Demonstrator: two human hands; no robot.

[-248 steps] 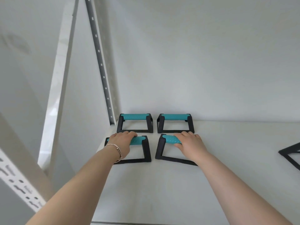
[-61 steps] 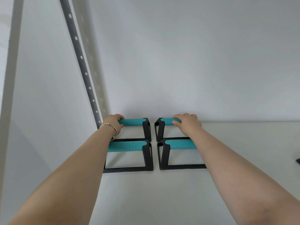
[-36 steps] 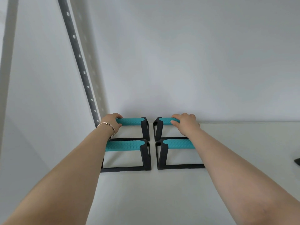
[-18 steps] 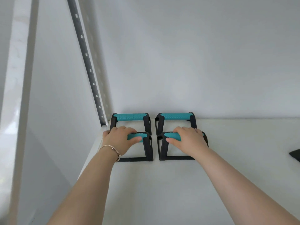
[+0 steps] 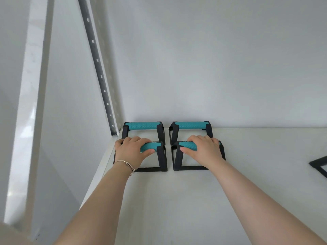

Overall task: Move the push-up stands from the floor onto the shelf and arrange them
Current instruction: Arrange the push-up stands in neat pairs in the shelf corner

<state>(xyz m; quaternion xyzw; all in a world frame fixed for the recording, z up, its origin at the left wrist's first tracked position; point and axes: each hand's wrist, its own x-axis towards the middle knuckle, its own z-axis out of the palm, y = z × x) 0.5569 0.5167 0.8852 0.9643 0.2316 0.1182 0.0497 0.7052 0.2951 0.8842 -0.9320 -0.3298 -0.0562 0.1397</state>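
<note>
Left hand (image 5: 132, 151): curled over the teal grip of the front-left push-up stand (image 5: 160, 156), thumb beneath the bar; thin bracelet (image 5: 126, 164) at the wrist. Right hand (image 5: 203, 150): closed likewise on the teal grip of the front-right push-up stand (image 5: 178, 156). Rear-left push-up stand (image 5: 143, 129) and rear-right push-up stand (image 5: 191, 128): untouched, standing just behind the front pair, against the back wall. All four: upright on the white shelf (image 5: 194, 200), in a two-by-two block at its left rear corner. Perforated metal upright (image 5: 99, 71): beside the block. Black frame (image 5: 320, 165): partly in view at the right edge, well apart.
</note>
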